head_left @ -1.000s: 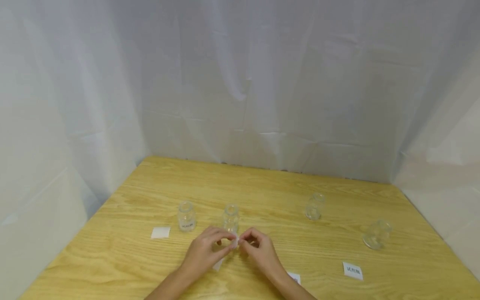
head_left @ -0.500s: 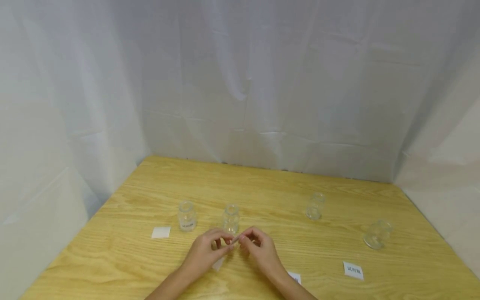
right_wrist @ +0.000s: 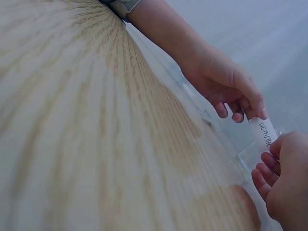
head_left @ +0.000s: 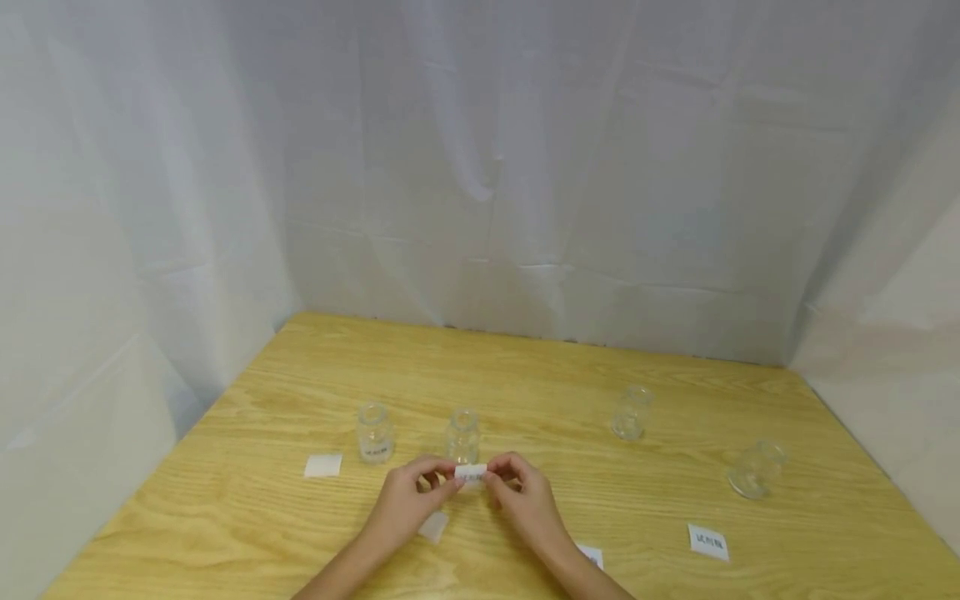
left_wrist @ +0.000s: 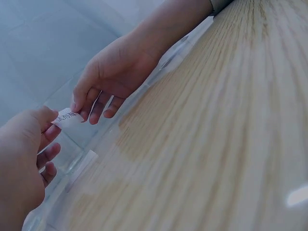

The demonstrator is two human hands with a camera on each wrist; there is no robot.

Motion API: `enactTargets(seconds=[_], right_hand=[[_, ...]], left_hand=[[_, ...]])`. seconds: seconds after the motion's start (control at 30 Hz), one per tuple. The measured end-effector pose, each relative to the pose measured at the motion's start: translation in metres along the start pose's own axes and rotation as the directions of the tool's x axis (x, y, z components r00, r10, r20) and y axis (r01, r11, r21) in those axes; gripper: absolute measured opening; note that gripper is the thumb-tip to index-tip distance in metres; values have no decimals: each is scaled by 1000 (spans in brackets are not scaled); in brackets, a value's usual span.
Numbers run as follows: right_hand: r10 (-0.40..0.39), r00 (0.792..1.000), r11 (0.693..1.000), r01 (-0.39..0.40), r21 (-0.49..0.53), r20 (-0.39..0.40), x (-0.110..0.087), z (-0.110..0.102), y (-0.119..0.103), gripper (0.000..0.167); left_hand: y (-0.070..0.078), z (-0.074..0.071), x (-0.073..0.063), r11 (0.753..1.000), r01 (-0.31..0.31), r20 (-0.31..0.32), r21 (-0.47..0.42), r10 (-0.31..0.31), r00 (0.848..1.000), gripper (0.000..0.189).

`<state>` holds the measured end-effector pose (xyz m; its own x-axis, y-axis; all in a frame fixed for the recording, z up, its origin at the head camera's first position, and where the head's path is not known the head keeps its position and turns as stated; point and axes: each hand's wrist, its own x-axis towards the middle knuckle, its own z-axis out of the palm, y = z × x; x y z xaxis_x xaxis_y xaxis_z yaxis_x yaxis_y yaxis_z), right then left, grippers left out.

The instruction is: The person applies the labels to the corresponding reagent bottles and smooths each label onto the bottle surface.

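Observation:
A small white label point(head_left: 471, 473) with dark printed characters is stretched between both hands, its printed face toward the head camera. My left hand point(head_left: 407, 497) pinches its left end between thumb and index finger. At the other end, my right hand point(head_left: 523, 500) pinches it the same way. Just behind the label stands a clear glass bottle point(head_left: 462, 435), its lower part partly covered by the label. In the left wrist view the label point(left_wrist: 68, 118) bends slightly between the fingertips. Its characters also show in the right wrist view, on the label point(right_wrist: 263, 134).
Another glass bottle point(head_left: 374, 433), bearing a label, stands to the left. Two more glass bottles stand at right, one farther back point(head_left: 632, 412) and one nearer point(head_left: 756, 469). White paper pieces point(head_left: 323, 465) lie left and below my left hand; a printed label point(head_left: 708, 542) lies at right.
The label, seen nearly edge-on half a second ago, has turned to show its printed face. My hands have moved slightly apart, keeping their pinch.

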<state>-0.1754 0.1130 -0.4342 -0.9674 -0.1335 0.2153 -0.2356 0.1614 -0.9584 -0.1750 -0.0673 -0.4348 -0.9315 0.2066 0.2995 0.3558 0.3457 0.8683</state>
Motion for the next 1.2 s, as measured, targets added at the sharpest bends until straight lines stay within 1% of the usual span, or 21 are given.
enactTargets(seconds=[0.2, 0.33, 0.43, 0.5, 0.6, 0.67, 0.8, 0.97, 1.2], right_hand=[[-30, 999, 997, 29, -72, -9, -5, 0, -23, 5], [-36, 999, 992, 34, -120, -14, -6, 0, -27, 4], [-75, 997, 985, 71, -160, -21, -4, 2, -26, 4], [-111, 993, 979, 103, -174, -32, 2, 4, -15, 4], [-144, 989, 976, 136, -168, -36, 10, 7, 1, 5], [-160, 986, 974, 151, -168, -38, 15, 9, 11, 6], [-159, 987, 968, 150, -201, -30, 17, 10, 11, 7], [-173, 985, 955, 165, -246, -10, 22, 8, 16, 7], [-187, 982, 955, 188, -228, 25, 26, 6, 18, 5]], left_hand=[[-2, 2, 3, 997, -8, -81, 83, 15, 997, 11], [-2, 3, 4, 996, 0, -98, 95, 9, 995, 8], [-3, 3, 4, 994, 6, -111, 112, 7, 994, 8], [-4, 2, 5, 992, 15, -125, 125, 1, 992, 7], [-6, 0, 5, 989, 25, -143, 149, -4, 990, 7], [-8, 0, 6, 986, 15, -156, 165, 11, 988, 8], [-10, 0, 7, 984, 0, -177, 177, 32, 984, 9], [-10, 1, 9, 986, -2, -183, 167, 33, 983, 8], [-11, 3, 15, 991, -8, -169, 131, 31, 985, 10]])
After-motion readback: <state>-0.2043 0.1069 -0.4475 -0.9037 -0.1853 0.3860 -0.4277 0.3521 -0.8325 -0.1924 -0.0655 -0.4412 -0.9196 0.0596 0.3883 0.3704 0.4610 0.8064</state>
